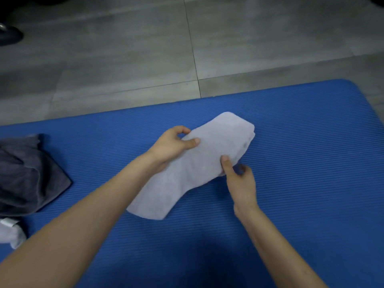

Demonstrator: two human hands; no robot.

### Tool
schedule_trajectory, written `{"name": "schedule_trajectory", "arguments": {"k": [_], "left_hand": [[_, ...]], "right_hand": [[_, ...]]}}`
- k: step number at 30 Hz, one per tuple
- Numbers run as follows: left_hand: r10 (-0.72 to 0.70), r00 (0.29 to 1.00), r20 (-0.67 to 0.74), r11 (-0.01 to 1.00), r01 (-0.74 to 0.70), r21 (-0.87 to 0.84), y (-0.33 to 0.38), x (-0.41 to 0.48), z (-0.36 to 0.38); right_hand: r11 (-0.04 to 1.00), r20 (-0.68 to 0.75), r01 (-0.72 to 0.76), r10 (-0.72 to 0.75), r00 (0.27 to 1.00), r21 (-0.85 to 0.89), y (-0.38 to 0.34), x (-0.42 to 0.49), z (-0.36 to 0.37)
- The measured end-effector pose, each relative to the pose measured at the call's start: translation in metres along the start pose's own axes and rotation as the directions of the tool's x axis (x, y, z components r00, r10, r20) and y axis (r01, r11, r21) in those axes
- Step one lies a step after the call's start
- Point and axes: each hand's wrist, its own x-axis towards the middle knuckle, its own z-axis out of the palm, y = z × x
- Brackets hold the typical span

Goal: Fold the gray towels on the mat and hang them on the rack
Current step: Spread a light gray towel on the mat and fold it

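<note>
A light gray towel (pixel 199 163), folded into a long narrow strip, lies diagonally across the middle of the blue mat (pixel 301 142). My left hand (pixel 172 145) pinches its left edge near the far end, thumb on top. On the opposite edge, my right hand (pixel 241 179) grips the strip with the thumb pressed on the cloth. The strip bends between the two hands. A dark gray towel (pixel 27 175) lies crumpled at the mat's left edge. No rack shows in this view.
Part of another light gray cloth with a label (pixel 12 231) pokes in at the lower left. Gray floor tiles (pixel 124 59) lie beyond the mat's far edge. A dark shoe-like shape (pixel 9 35) sits at the upper left.
</note>
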Motion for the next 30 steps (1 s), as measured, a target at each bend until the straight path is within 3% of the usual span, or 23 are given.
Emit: {"name": "schedule_trajectory", "arguments": {"k": [1,3,6,10,13,17,19,20,22,23,24,27,30], "left_hand": [[-0.03,1.0,0.002,0.996,0.03,-0.085,0.004,-0.003,0.001],[-0.066,0.998,-0.007,0.981,0.064,-0.181,0.006,-0.012,0.006],[-0.085,0.995,-0.056,0.959,0.067,-0.277,0.002,-0.022,0.01],[-0.016,0.998,-0.064,0.895,-0.014,-0.445,0.004,-0.038,0.009],[0.099,0.995,-0.017,0.891,-0.096,-0.443,0.009,-0.052,0.004],[0.236,0.972,0.019,0.971,-0.235,-0.044,0.02,-0.064,-0.015],[0.285,0.958,0.017,0.903,-0.274,0.331,0.033,-0.066,-0.024],[0.327,0.945,0.002,0.785,-0.273,0.556,0.039,-0.064,-0.027],[0.477,0.879,-0.01,0.437,-0.228,0.87,0.047,-0.057,-0.03],[0.543,0.84,0.014,0.319,-0.221,0.922,0.048,-0.051,-0.031],[0.584,0.811,0.043,0.277,-0.248,0.928,0.048,-0.044,-0.031],[0.605,0.783,0.146,0.396,-0.455,0.798,0.049,-0.025,-0.041],[0.494,0.85,0.183,0.656,-0.503,0.563,0.06,-0.015,-0.055]], "right_hand": [[0.97,0.138,-0.143,0.117,0.983,0.195,-0.003,0.0,0.002],[0.873,0.29,-0.252,0.135,0.948,0.417,-0.009,0.0,0.003],[0.8,0.263,-0.114,-0.056,0.963,0.588,-0.021,-0.005,0.0],[0.841,0.23,0.038,-0.191,0.954,0.54,-0.033,-0.014,-0.009],[0.866,0.273,0.279,-0.411,0.87,0.415,-0.047,-0.017,-0.018],[0.812,0.426,0.581,-0.546,0.721,0.058,-0.083,-0.014,-0.04],[0.747,0.506,0.662,-0.545,0.669,-0.071,-0.101,-0.01,-0.049],[0.715,0.528,0.689,-0.543,0.653,-0.117,-0.108,-0.008,-0.051],[0.646,0.558,0.738,-0.545,0.625,-0.196,-0.12,-0.004,-0.049],[0.606,0.569,0.76,-0.548,0.613,-0.235,-0.124,-0.001,-0.047],[0.571,0.577,0.778,-0.553,0.601,-0.263,-0.129,0.003,-0.044],[0.582,0.615,0.779,-0.531,0.583,-0.235,-0.145,0.015,-0.039],[0.776,0.654,0.628,-0.444,0.612,-0.06,-0.163,0.021,-0.036]]}}
